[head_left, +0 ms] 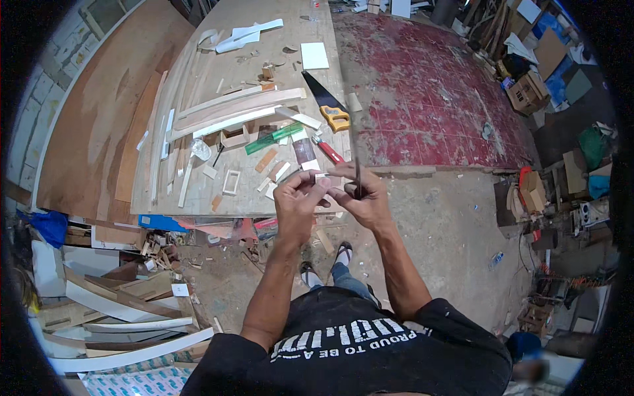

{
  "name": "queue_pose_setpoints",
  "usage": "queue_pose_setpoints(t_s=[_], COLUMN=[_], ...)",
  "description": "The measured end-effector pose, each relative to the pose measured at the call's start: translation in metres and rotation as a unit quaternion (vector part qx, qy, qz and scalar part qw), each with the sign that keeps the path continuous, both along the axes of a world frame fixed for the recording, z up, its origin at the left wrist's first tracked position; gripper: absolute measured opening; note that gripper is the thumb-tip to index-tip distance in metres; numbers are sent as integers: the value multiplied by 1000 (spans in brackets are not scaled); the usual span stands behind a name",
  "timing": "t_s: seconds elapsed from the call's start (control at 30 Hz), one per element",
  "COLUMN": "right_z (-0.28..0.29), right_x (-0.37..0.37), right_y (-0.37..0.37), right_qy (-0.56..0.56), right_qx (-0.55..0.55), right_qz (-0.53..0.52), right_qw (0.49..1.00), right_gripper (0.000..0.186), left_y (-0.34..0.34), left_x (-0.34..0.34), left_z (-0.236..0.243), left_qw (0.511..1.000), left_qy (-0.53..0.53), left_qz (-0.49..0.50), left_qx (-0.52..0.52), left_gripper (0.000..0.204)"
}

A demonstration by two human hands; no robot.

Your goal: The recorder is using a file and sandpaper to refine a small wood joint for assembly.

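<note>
Above the front right edge of the workbench, my two hands are close together, fingers bent. My left hand [295,203] pinches a small pale piece [321,176], mostly covered by the fingers. Just right of it, my right hand [368,206] is closed around a thin dark strip [356,148] that stands up, seen nearly edge-on; its kind is unclear. The right fingertips reach to the small piece as well. Beyond the hands lie a red-handled cutter [327,150] and a handsaw [328,102] with a yellow handle.
Cut wood strips [228,109], a green strip [273,139], a small wooden frame [231,182] and little blocks cover the workbench [247,199]. A large brown board [99,119] leans at left. Curved offcuts [125,300] pile up below it. Boxes [529,92] line the right side.
</note>
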State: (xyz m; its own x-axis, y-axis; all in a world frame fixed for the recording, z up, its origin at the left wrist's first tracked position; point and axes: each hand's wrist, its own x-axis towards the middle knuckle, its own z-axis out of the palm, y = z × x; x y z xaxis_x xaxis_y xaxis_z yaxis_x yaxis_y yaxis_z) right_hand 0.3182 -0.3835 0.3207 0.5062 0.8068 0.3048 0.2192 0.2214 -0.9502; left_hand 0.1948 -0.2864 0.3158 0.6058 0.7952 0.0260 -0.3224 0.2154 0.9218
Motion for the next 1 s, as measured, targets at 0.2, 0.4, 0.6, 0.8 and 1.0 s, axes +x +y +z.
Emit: queue_pose_setpoints(t_s=[0.2,0.4,0.6,0.8,1.0], right_z=[-3,-11,-9,-2,8], right_x=[14,0,-12,-28,-41], right_y=[-8,-17,-17,-22,-26], right_qy=[-197,-175,-240,-277,-282], right_qx=[60,21,61,59,13], right_qz=[0,-7,-16,-39,-41], right_qw=[979,984,969,958,958], right_gripper=[37,37,40,42,40], left_y=[-6,-16,-28,-31,-30], left_x=[-4,-13,-17,-19,-29], left_z=[21,22,20,12,-2], left_qw=[991,987,992,989,986], left_qy=[40,93,125,143,142], left_qz=[-55,-59,-8,12,5], left_qx=[-114,-116,10,38,87], left_gripper=[15,16,17,17,14])
